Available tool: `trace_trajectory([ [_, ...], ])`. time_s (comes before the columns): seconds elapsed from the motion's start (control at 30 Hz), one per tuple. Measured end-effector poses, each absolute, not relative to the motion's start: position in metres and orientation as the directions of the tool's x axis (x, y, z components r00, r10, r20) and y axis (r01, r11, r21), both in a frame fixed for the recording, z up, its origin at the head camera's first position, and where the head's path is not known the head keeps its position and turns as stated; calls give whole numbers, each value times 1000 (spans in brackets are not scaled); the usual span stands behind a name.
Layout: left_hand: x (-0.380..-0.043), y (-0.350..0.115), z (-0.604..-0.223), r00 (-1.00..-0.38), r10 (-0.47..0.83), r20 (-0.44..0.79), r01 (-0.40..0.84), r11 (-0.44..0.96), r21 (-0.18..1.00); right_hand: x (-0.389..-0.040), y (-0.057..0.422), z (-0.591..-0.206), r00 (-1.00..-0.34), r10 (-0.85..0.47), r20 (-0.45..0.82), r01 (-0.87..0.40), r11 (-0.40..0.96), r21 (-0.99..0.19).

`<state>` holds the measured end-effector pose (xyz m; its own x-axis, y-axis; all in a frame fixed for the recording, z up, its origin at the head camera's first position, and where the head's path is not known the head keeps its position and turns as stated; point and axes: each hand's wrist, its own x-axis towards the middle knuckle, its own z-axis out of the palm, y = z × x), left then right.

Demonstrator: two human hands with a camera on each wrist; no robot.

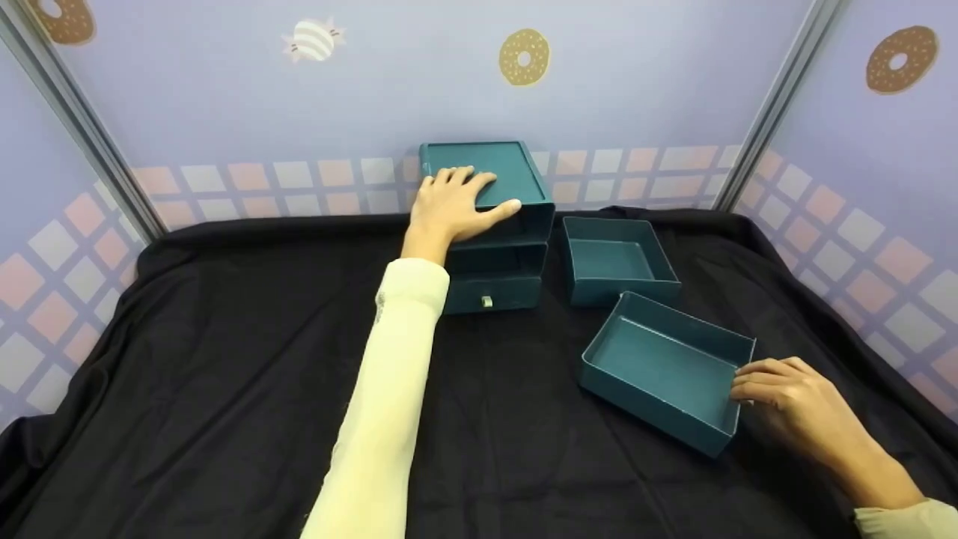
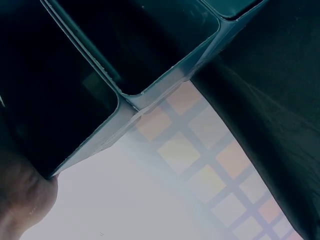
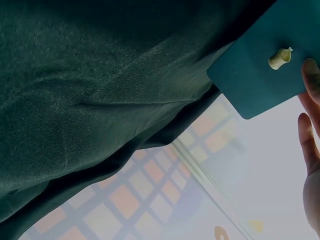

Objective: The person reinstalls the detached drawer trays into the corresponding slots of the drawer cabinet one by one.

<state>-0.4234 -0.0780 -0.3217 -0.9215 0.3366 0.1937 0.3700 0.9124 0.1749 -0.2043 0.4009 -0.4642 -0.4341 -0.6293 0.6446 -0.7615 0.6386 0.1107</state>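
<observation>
A teal drawer cabinet [image 1: 509, 176] stands against the back wall, its two upper compartments without drawers. A bottom drawer [image 1: 516, 293] with a small pale knob sits inside it. My left hand [image 1: 450, 206] rests on the cabinet's top near its front left edge, fingers spread and thumb out to the right. At front right lies a loose teal drawer [image 1: 651, 404], turned at an angle. My right hand [image 1: 797, 400] grips its right wall, fingertips over the rim. In the right wrist view a light knob [image 3: 279, 59] shows on that wall, beside a digit.
A second loose drawer [image 1: 627, 290] lies right of the cabinet, just behind the gripped one. Black cloth [image 1: 262, 374] covers the table, bunched along the back. Patterned wall panels [image 1: 224, 90] with metal corner posts [image 1: 778, 97] enclose the back and sides.
</observation>
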Motion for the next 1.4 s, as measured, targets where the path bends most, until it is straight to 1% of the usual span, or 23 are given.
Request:
trace_trajectory([
  [0.3,-423,-77,-322,-921,337,196,371,913,172,-204,396,-464,-380,-635,672,-767,622,154],
  [0.63,-423,-78,-323,-921,334,198,368,914,169,-207,387,-462,-357,-635,685,-778,608,158],
  [1.4,-422,-78,-322,-922,331,198,367,912,184,-213,363,-456,-331,-650,684,-799,579,163],
])
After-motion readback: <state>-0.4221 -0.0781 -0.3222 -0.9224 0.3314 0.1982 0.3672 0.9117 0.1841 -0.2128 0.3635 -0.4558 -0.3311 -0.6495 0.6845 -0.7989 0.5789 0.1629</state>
